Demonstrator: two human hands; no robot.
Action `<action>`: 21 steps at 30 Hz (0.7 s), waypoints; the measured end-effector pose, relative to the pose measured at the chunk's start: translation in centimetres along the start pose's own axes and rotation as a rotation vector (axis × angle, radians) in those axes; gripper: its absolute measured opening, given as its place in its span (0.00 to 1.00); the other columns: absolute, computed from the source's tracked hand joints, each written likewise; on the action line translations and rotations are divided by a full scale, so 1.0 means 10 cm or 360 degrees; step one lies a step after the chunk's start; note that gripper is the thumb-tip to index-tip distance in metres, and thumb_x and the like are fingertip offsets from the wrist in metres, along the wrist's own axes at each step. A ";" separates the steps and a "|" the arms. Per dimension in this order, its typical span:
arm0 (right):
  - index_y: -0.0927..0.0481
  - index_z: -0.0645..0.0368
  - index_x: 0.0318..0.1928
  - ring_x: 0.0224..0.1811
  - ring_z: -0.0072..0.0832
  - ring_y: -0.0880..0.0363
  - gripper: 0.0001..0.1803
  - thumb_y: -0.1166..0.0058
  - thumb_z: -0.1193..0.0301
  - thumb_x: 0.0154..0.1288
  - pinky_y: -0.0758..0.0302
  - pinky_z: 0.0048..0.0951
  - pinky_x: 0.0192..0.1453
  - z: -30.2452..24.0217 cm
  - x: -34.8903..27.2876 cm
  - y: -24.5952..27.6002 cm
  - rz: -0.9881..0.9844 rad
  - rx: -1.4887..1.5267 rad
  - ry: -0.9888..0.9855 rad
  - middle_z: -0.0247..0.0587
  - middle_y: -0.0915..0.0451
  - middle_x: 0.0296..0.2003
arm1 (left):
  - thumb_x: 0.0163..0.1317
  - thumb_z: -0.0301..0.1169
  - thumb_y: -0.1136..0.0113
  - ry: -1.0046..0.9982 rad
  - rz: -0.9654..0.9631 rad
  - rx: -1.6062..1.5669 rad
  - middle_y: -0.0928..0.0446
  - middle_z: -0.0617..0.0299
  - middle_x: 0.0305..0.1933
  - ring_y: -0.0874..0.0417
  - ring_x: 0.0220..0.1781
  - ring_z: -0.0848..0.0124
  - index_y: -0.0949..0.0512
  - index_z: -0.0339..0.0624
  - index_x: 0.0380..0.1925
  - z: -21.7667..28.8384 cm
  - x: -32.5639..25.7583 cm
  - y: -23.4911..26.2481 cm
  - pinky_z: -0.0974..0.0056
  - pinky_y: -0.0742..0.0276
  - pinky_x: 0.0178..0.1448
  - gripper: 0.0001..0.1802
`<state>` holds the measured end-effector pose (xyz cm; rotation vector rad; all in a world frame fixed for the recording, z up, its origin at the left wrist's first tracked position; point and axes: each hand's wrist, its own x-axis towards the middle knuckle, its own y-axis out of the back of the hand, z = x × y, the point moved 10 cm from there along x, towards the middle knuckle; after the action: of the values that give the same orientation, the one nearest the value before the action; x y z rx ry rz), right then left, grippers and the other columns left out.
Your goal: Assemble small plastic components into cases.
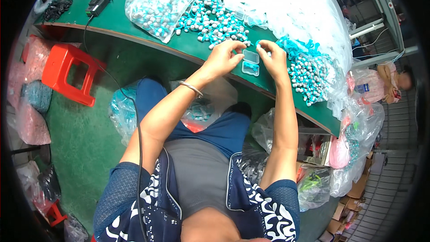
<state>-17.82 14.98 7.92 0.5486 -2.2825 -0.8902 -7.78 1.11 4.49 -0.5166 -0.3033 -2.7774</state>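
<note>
A small clear plastic case (251, 56) lies open near the table's front edge, its lid folded back. Teal pieces (251, 66) lie in the lower half. On the left of the case my left hand (224, 58) is curled, thumb and fingers close together; whatever they hold is too small to make out. My right hand (275, 62), on the other side, pinches a small teal-and-grey piece by its fingertips. Similar teal-and-grey pieces (215, 26) are heaped beyond my left hand. Another heap (308, 78), with teal strands at its far end, lies right of my right hand.
A clear bag (154, 11) of the same pieces rests on the green table (118, 20). Many clear plastic cases (286, 4) are piled at the back. A black adapter (97, 5) trails a cable past my left arm. A red stool (71, 69) stands at left.
</note>
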 end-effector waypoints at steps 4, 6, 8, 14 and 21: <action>0.16 0.66 0.45 0.40 0.19 0.19 0.11 0.38 0.74 0.65 0.22 0.24 0.47 -0.18 -0.35 -0.08 -0.0012 0.0809 -0.0228 0.36 0.14 0.39 | 0.56 0.26 0.32 -0.0003 0.0026 -0.0326 0.19 0.59 0.41 0.20 0.33 0.76 0.20 0.38 0.49 0.01 0.00 -0.08 0.70 0.21 0.40 0.19; 0.16 0.67 0.47 0.42 0.18 0.20 0.11 0.39 0.74 0.67 0.23 0.22 0.48 -0.20 -0.44 -0.11 0.0067 0.0967 -0.0286 0.37 0.15 0.40 | 0.56 0.26 0.32 -0.0048 0.0040 -0.0300 0.18 0.58 0.42 0.18 0.35 0.75 0.19 0.37 0.47 0.10 -0.02 -0.09 0.69 0.20 0.39 0.17; 0.16 0.67 0.47 0.42 0.18 0.20 0.11 0.40 0.74 0.67 0.23 0.21 0.47 -0.17 -0.51 -0.12 0.0125 0.0966 -0.0273 0.38 0.15 0.41 | 0.57 0.25 0.32 -0.0109 0.0088 -0.0247 0.18 0.58 0.42 0.17 0.36 0.73 0.19 0.37 0.45 0.17 -0.05 -0.08 0.68 0.19 0.39 0.15; 0.17 0.67 0.45 0.43 0.29 0.17 0.10 0.45 0.74 0.69 0.22 0.28 0.47 -0.33 -0.59 -0.09 0.0146 0.0685 -0.0160 0.45 0.16 0.42 | 0.58 0.23 0.32 -0.0166 0.0114 -0.0054 0.18 0.62 0.43 0.16 0.42 0.75 0.18 0.39 0.45 0.23 -0.10 -0.08 0.70 0.18 0.44 0.14; 0.15 0.53 0.37 0.36 0.40 0.18 0.06 0.41 0.74 0.58 0.24 0.42 0.40 -0.17 -0.64 0.66 0.0616 -0.0593 0.0210 0.41 0.16 0.33 | 0.54 0.22 0.32 -0.0299 0.0220 0.0200 0.19 0.57 0.35 0.15 0.35 0.67 0.20 0.37 0.38 0.29 -0.09 0.10 0.65 0.19 0.39 0.10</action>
<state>-13.02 22.37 11.09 -0.0009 -1.9440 -1.0117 -5.69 1.14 6.95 -0.7389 -0.4620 -2.5613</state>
